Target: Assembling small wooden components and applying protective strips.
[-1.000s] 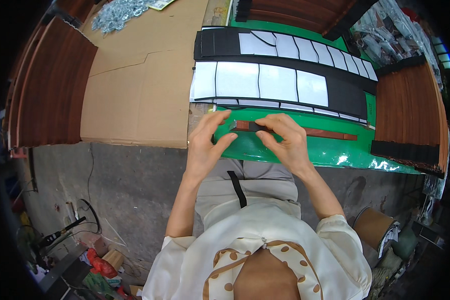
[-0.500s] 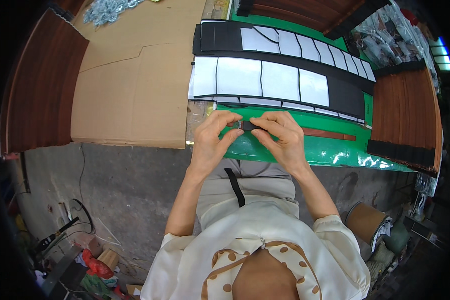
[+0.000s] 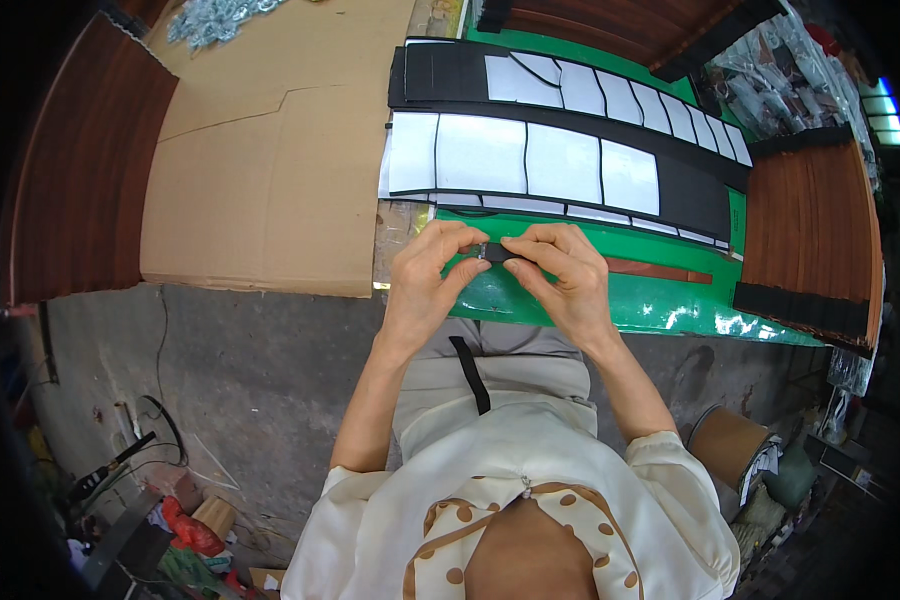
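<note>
Both hands meet over the green table surface, close to its near edge. Thumb and fingers of my left hand (image 3: 432, 268) pinch a small shiny, clear-looking piece (image 3: 483, 251); its exact kind is too small to make out. My right hand (image 3: 562, 262) closes its thumb and fingertips on a short black band (image 3: 499, 252), which meets the shiny piece. From behind the right hand a narrow reddish-brown strip (image 3: 660, 269) runs rightward over the green; whether it joins the black band is hidden by the hand.
Black strips with white panels (image 3: 480, 152) lie beyond my hands. Brown cardboard (image 3: 240, 220) covers the left side. Wood-coloured stacks stand at left (image 3: 90, 170) and right (image 3: 815, 220). Clear-bagged items (image 3: 770, 75) pile at the far right. A black strap (image 3: 470, 375) rests on my lap.
The hands stay in nearly the same place. A reddish bit seen between the fingertips earlier no longer shows beside the black band.
</note>
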Tool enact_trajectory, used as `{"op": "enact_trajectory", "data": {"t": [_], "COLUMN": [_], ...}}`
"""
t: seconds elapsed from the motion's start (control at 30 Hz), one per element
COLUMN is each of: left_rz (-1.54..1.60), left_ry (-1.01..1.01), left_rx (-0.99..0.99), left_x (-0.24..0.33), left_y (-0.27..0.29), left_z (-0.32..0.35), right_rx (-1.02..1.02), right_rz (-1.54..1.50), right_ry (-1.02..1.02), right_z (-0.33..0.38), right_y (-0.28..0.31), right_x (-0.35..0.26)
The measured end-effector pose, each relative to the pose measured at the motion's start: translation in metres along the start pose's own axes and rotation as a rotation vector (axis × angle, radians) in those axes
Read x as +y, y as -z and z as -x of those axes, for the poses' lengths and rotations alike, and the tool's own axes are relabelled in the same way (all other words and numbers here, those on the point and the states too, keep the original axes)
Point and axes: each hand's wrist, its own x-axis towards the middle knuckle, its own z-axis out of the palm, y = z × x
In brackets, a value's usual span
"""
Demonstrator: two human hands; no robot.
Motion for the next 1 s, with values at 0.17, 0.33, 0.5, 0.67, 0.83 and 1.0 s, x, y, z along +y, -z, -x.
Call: {"op": "enact_trajectory", "data": {"t": [0.17,0.33,0.5,0.67,0.83,1.0], "left_rz": [-0.009,-0.017,-0.065,-0.092,-0.104,-0.111], "left_ry": [-0.016,-0.02,-0.078,-0.094,-0.116,-0.1], "left_rx": [0.007,0.006,-0.005,-0.022,-0.027,-0.023], "left_x": [-0.001,-0.001,-0.004,-0.005,-0.004,-0.004], "left_y": [-0.001,0.0,-0.001,0.001,0.002,-0.002], "left_z": [0.0,0.0,-0.001,0.0,0.0,0.002], "right_rx": [0.009,-0.003,-0.056,-0.057,-0.118,-0.038], "right_rz": [0.005,0.005,-0.019,-0.302,-0.201,-0.128], "right_ry": [0.009,-0.013,-0.06,-0.251,-0.097,-0.012], "right_z": [0.0,0.0,0.0,-0.001,0.003,0.008], "right_y": [-0.001,-0.001,0.003,0.015,0.012,0.005], "right_x": [0.0,-0.001,0.001,0.004,0.01,0.014]}}
